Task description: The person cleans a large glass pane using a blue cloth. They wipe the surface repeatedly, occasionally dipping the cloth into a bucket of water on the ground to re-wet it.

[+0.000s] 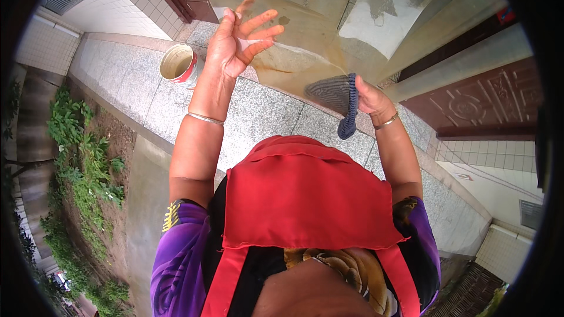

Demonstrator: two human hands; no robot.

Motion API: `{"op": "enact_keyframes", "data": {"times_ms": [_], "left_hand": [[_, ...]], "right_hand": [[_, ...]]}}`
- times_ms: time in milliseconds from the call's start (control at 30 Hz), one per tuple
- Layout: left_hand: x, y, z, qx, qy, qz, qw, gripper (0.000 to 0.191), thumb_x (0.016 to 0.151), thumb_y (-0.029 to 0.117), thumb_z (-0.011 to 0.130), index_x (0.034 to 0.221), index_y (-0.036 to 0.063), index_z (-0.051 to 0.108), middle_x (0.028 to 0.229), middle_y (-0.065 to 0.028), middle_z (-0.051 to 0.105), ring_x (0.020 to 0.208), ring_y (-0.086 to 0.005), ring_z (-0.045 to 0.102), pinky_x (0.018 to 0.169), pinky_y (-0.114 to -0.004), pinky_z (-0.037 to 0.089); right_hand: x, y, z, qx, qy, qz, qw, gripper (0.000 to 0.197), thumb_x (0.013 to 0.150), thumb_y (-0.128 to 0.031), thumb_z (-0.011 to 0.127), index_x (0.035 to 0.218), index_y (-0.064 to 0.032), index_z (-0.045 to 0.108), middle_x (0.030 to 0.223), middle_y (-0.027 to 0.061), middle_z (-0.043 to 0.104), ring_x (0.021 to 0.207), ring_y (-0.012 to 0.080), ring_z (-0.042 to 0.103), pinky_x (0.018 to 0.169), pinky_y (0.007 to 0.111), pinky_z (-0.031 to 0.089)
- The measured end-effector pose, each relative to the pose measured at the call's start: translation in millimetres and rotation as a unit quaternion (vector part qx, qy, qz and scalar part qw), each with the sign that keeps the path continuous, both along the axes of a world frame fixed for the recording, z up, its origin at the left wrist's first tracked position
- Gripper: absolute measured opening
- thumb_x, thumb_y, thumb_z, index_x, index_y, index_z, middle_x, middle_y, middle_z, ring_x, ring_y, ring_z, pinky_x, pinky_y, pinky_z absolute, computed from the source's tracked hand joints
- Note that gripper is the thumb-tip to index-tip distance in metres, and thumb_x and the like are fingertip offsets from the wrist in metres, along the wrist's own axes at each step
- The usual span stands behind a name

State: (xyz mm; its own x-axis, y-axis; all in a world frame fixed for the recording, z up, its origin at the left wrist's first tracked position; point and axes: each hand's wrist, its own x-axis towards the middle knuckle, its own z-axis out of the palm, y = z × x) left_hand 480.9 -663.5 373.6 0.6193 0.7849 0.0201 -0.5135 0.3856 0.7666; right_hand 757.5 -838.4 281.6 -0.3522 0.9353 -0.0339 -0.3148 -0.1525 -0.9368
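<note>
A translucent, yellowed plastic strip (304, 31) with brown stains spreads before me, like part of a strip curtain. At its left side is my left hand (238, 37), thumb on the near face and fingers spread behind, showing orange-tinted through the plastic. My right hand (373, 97) grips a dark blue ribbed knit cloth (351, 110) at the strip's lower right. Part of the cloth appears dim and blurred through the plastic, and its lower end hangs free. Most of my right fingers are hidden behind the cloth.
Left of my left forearm a used red-and-white bucket (178, 65) stands on the speckled stone floor (260, 110). More plastic strips (440, 22) hang ahead. A brown panelled door (467, 103) is at right. Green plants (88, 154) grow in soil at left, beyond the paving edge.
</note>
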Motion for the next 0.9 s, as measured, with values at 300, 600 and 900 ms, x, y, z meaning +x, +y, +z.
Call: {"op": "enact_keyframes", "data": {"times_ms": [300, 600, 900], "left_hand": [[5.6, -9.0, -8.8, -0.034, -0.043, -0.094, 0.994, 0.059, 0.100, 0.050, 0.024, 0.141, 0.0086, 0.033, 0.128, -0.0258, 0.053, 0.106, -0.0422, 0.061, 0.073, -0.039, 0.062], [-26.2, 1.0, -2.6, -0.052, -0.102, 0.011, 0.993, 0.057, 0.099, 0.050, 0.029, 0.142, 0.0128, 0.033, 0.140, -0.0266, 0.041, 0.119, -0.0476, 0.049, 0.089, -0.055, 0.051], [-26.0, -14.2, 1.0, -0.078, -0.233, -0.033, 0.969, 0.059, 0.097, 0.059, 0.012, 0.137, 0.0217, 0.034, 0.150, -0.0220, 0.026, 0.136, -0.0510, 0.022, 0.098, -0.080, 0.023]], "right_hand": [[-17.3, 28.5, 23.4, -0.022, 0.273, -0.045, 0.961, 0.109, 0.069, -0.082, 0.053, 0.135, 0.0045, 0.043, 0.137, 0.0206, 0.049, 0.124, 0.0334, 0.048, 0.107, 0.044, 0.036], [-11.7, -0.2, 37.8, -0.018, -0.106, 0.019, 0.994, 0.066, 0.087, -0.044, 0.064, 0.131, 0.0023, 0.049, 0.130, 0.0098, 0.054, 0.119, 0.0206, 0.051, 0.102, 0.036, 0.039], [11.9, 16.1, 39.0, 0.099, -0.241, -0.508, 0.821, 0.032, 0.097, -0.028, 0.054, 0.106, 0.0016, 0.063, 0.097, 0.0090, 0.068, 0.090, 0.0162, 0.063, 0.081, 0.029, 0.050]]}}
